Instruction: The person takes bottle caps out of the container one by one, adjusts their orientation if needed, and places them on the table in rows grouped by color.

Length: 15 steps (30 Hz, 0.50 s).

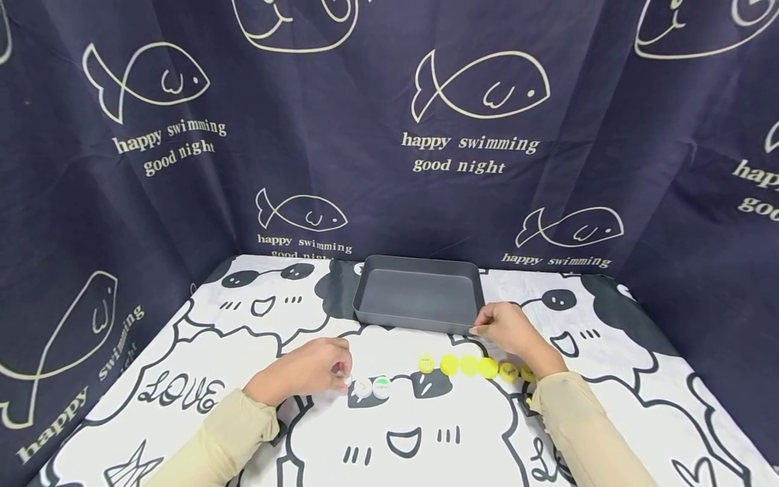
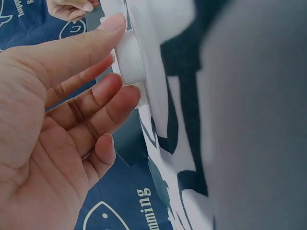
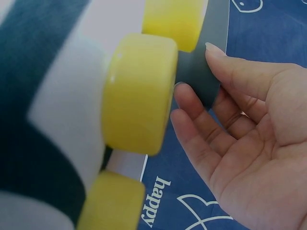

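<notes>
My left hand (image 1: 316, 365) is low over the cloth, thumb and fingertips pinching a small white bottle cap (image 2: 129, 60) with a ridged side. Directly right of it in the head view lie a white cap (image 1: 362, 387) and another white cap with a green mark (image 1: 381, 387). At the near right corner of a dark grey rectangular tray (image 1: 420, 297), my right hand (image 1: 506, 329) grips the tray's edge between thumb and fingers. Several yellow caps (image 1: 449, 365) run in a row in front of the tray, the last ones partly hidden by the right wrist.
A white cloth (image 1: 402, 467) with black cartoon drawings covers the table. Behind the tray hangs a dark blue curtain (image 1: 377, 135) printed with fish, and it also closes off both sides. In the right wrist view a yellow cap (image 3: 139, 93) stands close beside the fingers.
</notes>
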Each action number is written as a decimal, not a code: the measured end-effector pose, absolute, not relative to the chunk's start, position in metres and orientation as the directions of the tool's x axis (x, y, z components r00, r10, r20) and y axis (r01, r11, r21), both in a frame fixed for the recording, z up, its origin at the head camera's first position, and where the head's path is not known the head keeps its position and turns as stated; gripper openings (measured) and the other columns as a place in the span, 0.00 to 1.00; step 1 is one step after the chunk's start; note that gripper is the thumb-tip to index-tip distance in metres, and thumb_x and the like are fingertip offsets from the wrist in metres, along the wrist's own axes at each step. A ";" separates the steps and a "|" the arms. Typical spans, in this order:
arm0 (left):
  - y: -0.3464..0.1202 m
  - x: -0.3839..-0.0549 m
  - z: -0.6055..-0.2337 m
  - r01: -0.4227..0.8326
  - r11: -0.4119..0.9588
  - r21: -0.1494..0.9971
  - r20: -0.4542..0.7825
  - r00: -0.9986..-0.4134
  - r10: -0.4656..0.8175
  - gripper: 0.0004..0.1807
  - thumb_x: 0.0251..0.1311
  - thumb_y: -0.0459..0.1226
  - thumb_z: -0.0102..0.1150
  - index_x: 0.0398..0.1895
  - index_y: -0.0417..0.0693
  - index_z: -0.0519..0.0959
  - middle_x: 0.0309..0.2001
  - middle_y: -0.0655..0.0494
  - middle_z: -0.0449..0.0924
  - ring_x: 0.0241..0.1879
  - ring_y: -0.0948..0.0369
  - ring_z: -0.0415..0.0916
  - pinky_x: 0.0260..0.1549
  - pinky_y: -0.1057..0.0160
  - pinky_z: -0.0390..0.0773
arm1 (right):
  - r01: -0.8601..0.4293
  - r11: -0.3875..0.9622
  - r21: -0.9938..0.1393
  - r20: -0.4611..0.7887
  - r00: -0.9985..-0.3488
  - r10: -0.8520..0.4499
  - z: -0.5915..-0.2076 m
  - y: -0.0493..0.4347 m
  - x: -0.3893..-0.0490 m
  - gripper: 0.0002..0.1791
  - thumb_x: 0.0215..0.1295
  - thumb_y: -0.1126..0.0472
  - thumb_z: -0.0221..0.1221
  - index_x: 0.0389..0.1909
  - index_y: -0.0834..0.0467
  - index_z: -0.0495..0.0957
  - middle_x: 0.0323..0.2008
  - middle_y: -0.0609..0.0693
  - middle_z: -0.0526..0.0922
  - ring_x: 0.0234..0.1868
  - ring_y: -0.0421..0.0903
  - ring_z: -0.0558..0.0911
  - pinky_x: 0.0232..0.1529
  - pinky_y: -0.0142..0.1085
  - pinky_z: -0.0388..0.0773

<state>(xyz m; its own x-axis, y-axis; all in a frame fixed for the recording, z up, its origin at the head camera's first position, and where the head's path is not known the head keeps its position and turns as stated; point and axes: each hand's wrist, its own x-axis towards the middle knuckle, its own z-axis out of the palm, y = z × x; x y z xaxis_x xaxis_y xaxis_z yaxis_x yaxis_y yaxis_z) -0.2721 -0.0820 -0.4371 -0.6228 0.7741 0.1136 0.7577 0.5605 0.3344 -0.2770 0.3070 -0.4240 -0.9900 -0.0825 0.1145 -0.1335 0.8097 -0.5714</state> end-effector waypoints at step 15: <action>-0.090 -0.274 -0.434 0.779 0.542 0.314 0.290 -0.622 0.727 0.11 0.59 0.45 0.70 0.39 0.51 0.83 0.40 0.62 0.79 0.36 0.61 0.77 0.41 0.61 0.77 | -0.197 0.820 -0.537 0.111 -0.980 -0.163 -0.425 0.309 -0.275 0.05 0.63 0.63 0.66 0.37 0.59 0.86 0.31 0.47 0.84 0.32 0.43 0.79 0.36 0.39 0.78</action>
<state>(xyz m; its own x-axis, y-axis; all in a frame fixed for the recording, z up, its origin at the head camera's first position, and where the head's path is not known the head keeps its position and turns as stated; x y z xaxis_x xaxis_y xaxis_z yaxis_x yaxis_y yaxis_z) -0.2739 -0.0895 -0.4344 -0.6224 0.7270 0.2900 0.7795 0.5419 0.3142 -0.2748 0.3088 -0.4254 -0.9804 -0.1631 0.1109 -0.1972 0.8201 -0.5372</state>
